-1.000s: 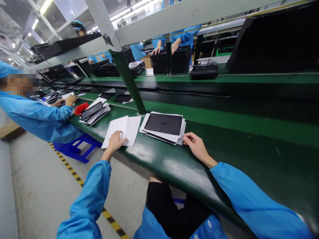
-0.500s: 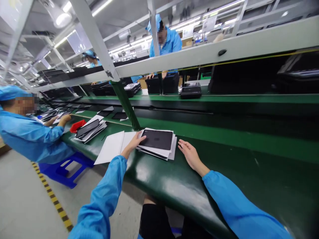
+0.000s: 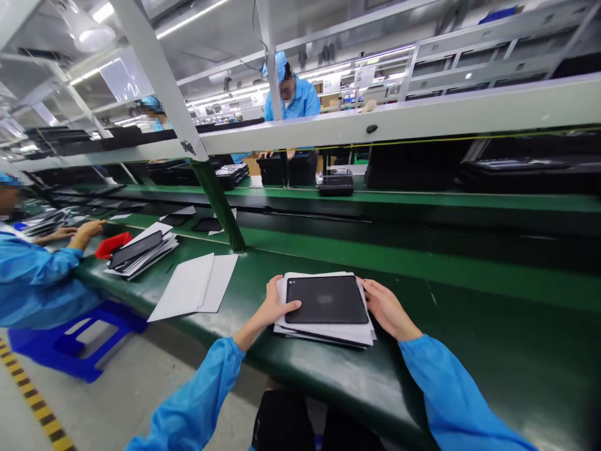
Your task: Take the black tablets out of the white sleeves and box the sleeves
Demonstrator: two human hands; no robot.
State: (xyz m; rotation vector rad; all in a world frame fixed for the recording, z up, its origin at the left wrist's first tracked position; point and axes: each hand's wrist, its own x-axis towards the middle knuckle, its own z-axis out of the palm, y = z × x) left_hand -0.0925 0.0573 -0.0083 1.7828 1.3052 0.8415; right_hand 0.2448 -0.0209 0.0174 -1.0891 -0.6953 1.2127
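Note:
A black tablet-shaped panel (image 3: 323,300), with a small camera opening at its upper left corner, lies on top of a stack of white sheets (image 3: 319,334) with dark layers between them. My left hand (image 3: 273,303) grips the stack's left side, its thumb on the black panel and its fingers along the edge. At the right edge, my right hand (image 3: 381,303) has its fingers bent against the stack, their tips partly hidden. Two loose white sheets (image 3: 188,282) overlap on the bench to the left of my hands.
A green-topped bench (image 3: 469,351) runs across. Farther left lies another pile of sheets and black panels (image 3: 141,254) beside a red tray (image 3: 113,245). A green-wrapped post (image 3: 218,207) rises beyond the loose sheets. One co-worker (image 3: 32,269) sits at left; another (image 3: 293,97) stands opposite.
The stack has moved right and nearer along the bench, away from the loose white sheets. My right hand, apart from it before, now touches its right edge. The view has shifted right.

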